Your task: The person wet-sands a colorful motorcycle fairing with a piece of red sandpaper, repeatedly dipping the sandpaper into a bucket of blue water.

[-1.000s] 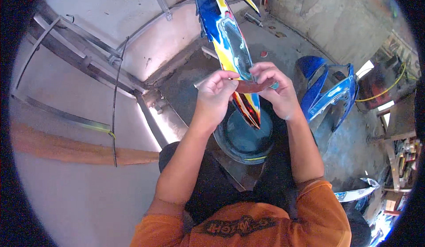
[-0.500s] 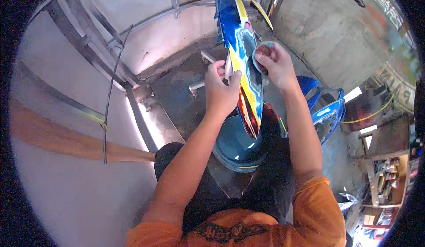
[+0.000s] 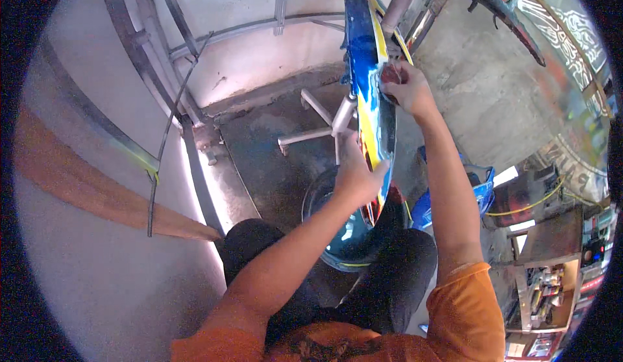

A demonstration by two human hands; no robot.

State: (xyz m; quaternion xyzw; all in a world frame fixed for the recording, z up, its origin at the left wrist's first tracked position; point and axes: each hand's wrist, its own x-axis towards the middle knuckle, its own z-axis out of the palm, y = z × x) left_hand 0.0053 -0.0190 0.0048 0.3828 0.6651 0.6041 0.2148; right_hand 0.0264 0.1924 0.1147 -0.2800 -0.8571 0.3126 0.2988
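Observation:
A long, tapered vehicle body panel (image 3: 365,44), glossy blue with yellow, white and red stripes, stands tilted in front of me. Around its lower, pointed part, my left hand (image 3: 357,179) is closed, thumb on the striped face and fingers behind the edge. My right hand (image 3: 413,94) is higher up, pinching a reddish-brown pad (image 3: 391,74) against the right side of the panel's face. The pad looks like sandpaper or a sanding sponge, but its exact kind is unclear. Below the panel's tip sits a dark round basin (image 3: 331,258) with shiny liquid inside, between my knees.
A pale metal stand (image 3: 305,137) with splayed legs is behind the panel. More blue panels (image 3: 483,193) lie on the floor at right. A thin rod (image 3: 169,128) and a wooden beam (image 3: 117,193) run along the left wall. Shelves (image 3: 548,290) with small items are at lower right.
My left hand has slid down toward the panel's lower end. My right hand has carried the pad farther up the face. The panel now appears more edge-on, and the view has shifted.

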